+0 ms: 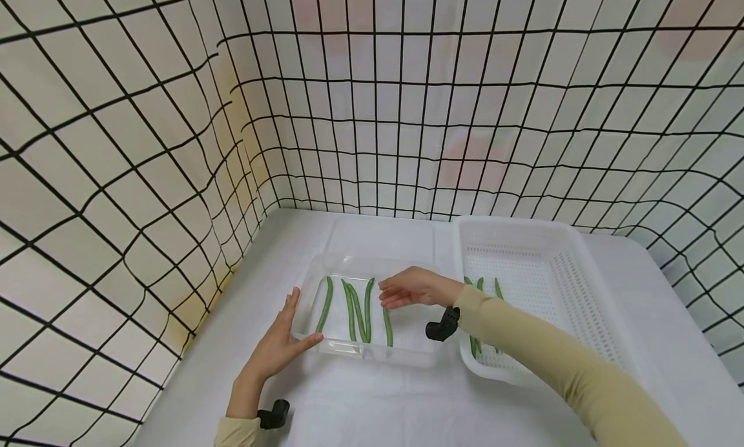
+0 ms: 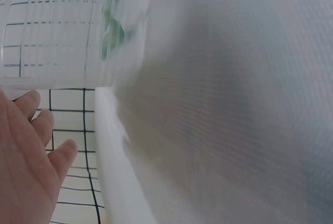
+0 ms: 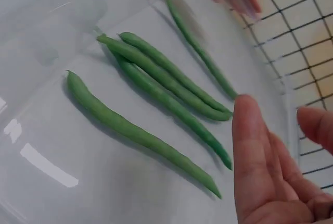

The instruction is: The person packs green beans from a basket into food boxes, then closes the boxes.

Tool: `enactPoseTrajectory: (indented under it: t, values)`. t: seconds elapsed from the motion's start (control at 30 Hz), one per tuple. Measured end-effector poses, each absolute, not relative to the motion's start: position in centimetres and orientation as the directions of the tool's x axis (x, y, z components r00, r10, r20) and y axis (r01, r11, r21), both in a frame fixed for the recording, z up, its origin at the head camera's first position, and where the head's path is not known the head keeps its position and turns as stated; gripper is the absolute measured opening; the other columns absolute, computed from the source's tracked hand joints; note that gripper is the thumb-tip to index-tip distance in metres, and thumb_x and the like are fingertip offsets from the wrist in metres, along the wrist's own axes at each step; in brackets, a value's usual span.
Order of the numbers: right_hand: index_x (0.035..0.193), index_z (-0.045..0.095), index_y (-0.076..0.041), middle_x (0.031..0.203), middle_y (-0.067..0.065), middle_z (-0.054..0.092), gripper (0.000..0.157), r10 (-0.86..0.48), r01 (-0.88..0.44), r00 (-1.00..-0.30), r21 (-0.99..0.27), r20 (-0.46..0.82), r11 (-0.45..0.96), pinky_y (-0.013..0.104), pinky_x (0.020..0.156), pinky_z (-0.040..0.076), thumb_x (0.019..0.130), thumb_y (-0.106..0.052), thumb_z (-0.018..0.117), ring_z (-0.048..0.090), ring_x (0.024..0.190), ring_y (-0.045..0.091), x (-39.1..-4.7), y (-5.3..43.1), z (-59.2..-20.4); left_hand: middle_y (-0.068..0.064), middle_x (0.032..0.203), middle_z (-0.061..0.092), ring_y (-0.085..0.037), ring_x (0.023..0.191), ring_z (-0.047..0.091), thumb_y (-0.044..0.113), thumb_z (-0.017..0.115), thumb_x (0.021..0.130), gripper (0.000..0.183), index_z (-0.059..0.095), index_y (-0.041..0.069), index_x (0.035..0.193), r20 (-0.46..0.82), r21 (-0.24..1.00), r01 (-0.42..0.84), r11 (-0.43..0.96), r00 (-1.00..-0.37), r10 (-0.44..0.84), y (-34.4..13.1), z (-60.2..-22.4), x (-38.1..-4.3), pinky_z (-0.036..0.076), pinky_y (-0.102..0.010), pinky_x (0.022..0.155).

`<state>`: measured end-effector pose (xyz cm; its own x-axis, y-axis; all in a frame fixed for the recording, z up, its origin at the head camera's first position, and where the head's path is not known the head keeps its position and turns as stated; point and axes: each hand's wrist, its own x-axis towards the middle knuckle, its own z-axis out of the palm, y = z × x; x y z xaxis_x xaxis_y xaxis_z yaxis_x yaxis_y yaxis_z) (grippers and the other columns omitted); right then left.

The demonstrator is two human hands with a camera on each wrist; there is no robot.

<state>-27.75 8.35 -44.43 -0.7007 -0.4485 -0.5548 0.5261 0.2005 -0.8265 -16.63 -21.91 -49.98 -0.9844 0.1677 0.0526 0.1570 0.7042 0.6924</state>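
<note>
A clear plastic box (image 1: 401,356) stands on the white table with several green beans inside. One bean (image 1: 325,305) lies near its left wall, three more (image 1: 368,310) sit close together in the middle, and another bean (image 1: 388,327) is to the right. My left hand (image 1: 278,347) rests at the box's left front corner, thumb and fingers spread along the outside. Over the box hovers my right hand (image 1: 415,287), its fingertips above the rightmost bean. In the right wrist view, this hand (image 3: 276,177) has thumb and fingers apart with nothing between them.
To the right is a white perforated basket (image 1: 587,259) with a few green beans (image 1: 498,288) along its left side, partly hidden by my right sleeve (image 1: 540,337). Black grid mesh (image 1: 401,124) rises behind the table and along both sides.
</note>
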Motion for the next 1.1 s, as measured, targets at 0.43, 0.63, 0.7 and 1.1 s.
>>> enactPoseTrajectory:
  t: [0.43, 0.63, 0.7, 1.1]
  values:
    - [0.11, 0.061, 0.004, 0.099, 0.015, 0.065, 0.021, -0.466, 0.456, -0.783, -0.89, -0.411, 0.019, 0.035, 0.087, 0.05, 0.096, -0.01, 0.057, 0.066, 0.087, 0.02, -28.6, 17.6, -41.3, -0.016, 0.156, 0.007, -0.044, 0.138, 0.011, 0.053, 0.069, 0.081, 0.105, 0.004, 0.018, 0.154, 0.044, 0.696, 0.155, 0.701, -0.984, 0.173, -21.9, -50.3, -16.6, 0.014, -0.062, 0.106]
    - [0.123, 0.053, 0.009, 0.104, 0.017, 0.064, 0.036, -0.397, 0.433, -0.811, -0.897, -0.429, 0.085, 0.037, 0.087, 0.05, 0.096, -0.015, 0.058, 0.066, 0.087, 0.019, -28.8, 22.5, -41.8, -0.017, 0.156, 0.007, -0.045, 0.138, 0.011, 0.054, 0.068, 0.081, 0.104, 0.004, 0.018, 0.154, 0.055, 0.692, 0.162, 0.703, -0.983, 0.173, -22.0, -50.2, -16.6, 0.014, -0.063, 0.105]
    - [0.129, 0.046, 0.012, 0.105, 0.017, 0.064, 0.046, -0.373, 0.44, -0.813, -0.891, -0.446, 0.107, 0.036, 0.087, 0.05, 0.096, -0.017, 0.058, 0.066, 0.087, 0.019, -28.8, 23.9, -42.3, -0.017, 0.156, 0.007, -0.046, 0.138, 0.012, 0.056, 0.067, 0.08, 0.105, 0.004, 0.018, 0.154, 0.054, 0.692, 0.163, 0.704, -0.983, 0.174, -22.0, -50.2, -16.6, 0.014, -0.064, 0.105]
    - [0.121, 0.056, 0.006, 0.095, 0.013, 0.068, 0.039, -0.186, 0.55, -0.799, -0.82, -0.571, 0.156, 0.032, 0.08, 0.053, 0.095, -0.022, 0.06, 0.067, 0.082, 0.019, -27.8, 31.3, -45.7, -0.016, 0.157, 0.007, -0.044, 0.139, 0.012, 0.06, 0.066, 0.079, 0.106, 0.005, 0.017, 0.154, 0.051, 0.688, 0.163, 0.707, -0.983, 0.177, -22.1, -50.3, -16.7, 0.014, -0.062, 0.106]
